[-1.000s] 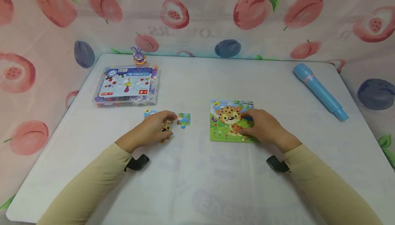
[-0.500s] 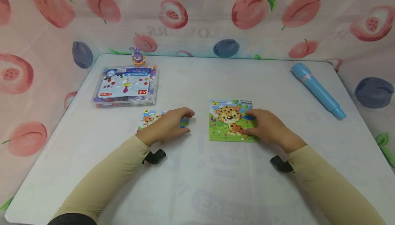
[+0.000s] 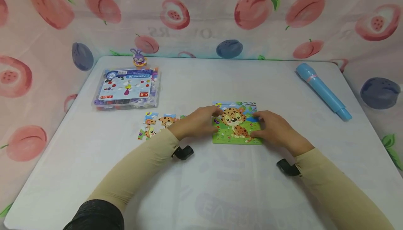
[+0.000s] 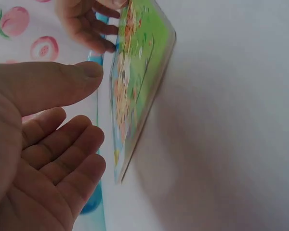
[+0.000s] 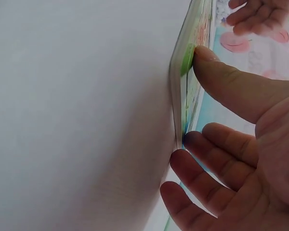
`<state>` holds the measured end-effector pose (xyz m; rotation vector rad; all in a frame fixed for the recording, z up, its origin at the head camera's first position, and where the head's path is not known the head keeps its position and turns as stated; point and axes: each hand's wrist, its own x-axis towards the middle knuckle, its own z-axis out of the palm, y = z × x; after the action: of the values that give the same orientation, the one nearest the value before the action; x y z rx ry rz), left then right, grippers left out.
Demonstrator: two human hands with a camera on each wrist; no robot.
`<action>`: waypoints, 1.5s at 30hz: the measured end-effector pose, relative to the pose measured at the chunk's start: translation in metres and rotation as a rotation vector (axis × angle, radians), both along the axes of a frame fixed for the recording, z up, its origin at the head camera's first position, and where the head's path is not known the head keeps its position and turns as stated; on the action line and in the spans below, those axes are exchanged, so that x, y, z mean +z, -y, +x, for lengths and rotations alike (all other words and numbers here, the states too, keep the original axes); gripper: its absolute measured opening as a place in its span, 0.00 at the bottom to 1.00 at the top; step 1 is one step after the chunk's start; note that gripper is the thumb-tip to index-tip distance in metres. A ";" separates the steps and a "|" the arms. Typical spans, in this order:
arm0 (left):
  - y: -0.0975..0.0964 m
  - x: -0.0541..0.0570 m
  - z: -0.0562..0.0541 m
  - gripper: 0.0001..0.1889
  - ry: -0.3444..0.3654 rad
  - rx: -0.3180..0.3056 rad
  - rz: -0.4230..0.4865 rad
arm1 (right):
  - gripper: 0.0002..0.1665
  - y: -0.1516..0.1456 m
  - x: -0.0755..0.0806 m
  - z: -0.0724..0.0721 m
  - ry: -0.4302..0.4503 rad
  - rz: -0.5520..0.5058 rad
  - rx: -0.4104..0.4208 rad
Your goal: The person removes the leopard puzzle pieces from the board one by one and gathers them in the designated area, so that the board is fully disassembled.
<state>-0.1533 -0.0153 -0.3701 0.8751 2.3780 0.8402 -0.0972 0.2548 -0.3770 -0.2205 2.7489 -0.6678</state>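
A square jigsaw puzzle with a cartoon leopard (image 3: 234, 126) lies flat on the white table. My left hand (image 3: 201, 121) is at its left edge, fingers loosely extended. In the left wrist view the thumb and fingers of that left hand (image 4: 62, 139) are spread apart with nothing between them, beside the puzzle (image 4: 130, 86). On the other side my right hand (image 3: 274, 128) touches the puzzle's right edge. The right wrist view has its thumb (image 5: 221, 72) against the picture face and its relaxed fingertips along the border. Loose puzzle pieces (image 3: 151, 121) lie left of the left forearm, partly covered by it.
A clear plastic case (image 3: 126, 86) with a printed label stands at the back left, a purple rabbit figure (image 3: 138, 57) behind it. On the right lies a blue microphone-shaped object (image 3: 324, 91). A fruit-print cloth (image 3: 201, 9) hangs behind the table.
My left hand has moved right, from over the loose pieces to the puzzle's left edge, uncovering some of them. The right hand has shifted slightly toward the puzzle's right border.
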 end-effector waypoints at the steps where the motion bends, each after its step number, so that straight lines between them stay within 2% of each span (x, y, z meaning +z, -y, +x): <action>1: -0.004 0.000 -0.001 0.30 0.003 -0.012 0.000 | 0.44 0.000 0.000 0.000 0.000 -0.004 -0.002; 7: -0.026 -0.004 -0.008 0.32 -0.019 -0.075 -0.022 | 0.45 -0.002 -0.001 0.000 0.005 -0.012 -0.012; 15: -0.058 -0.010 -0.014 0.34 0.005 -0.096 -0.056 | 0.44 -0.008 0.000 -0.001 0.010 -0.041 -0.004; 20: -0.071 -0.015 -0.014 0.34 0.022 -0.105 -0.065 | 0.43 -0.010 0.000 0.001 0.008 -0.060 -0.002; 28: -0.078 -0.019 -0.016 0.32 0.002 -0.120 -0.053 | 0.43 -0.009 0.002 0.002 0.011 -0.062 -0.016; 37: -0.077 -0.020 -0.015 0.31 0.022 -0.118 -0.023 | 0.43 -0.008 0.002 0.001 0.012 -0.061 -0.014; 45: -0.078 -0.019 -0.015 0.28 0.053 -0.065 0.031 | 0.44 -0.008 0.001 0.001 0.014 -0.071 -0.008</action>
<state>-0.1683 0.0628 -0.3894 0.9263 2.2843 0.8661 -0.0966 0.2625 -0.3762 -0.2200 2.7168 -0.7670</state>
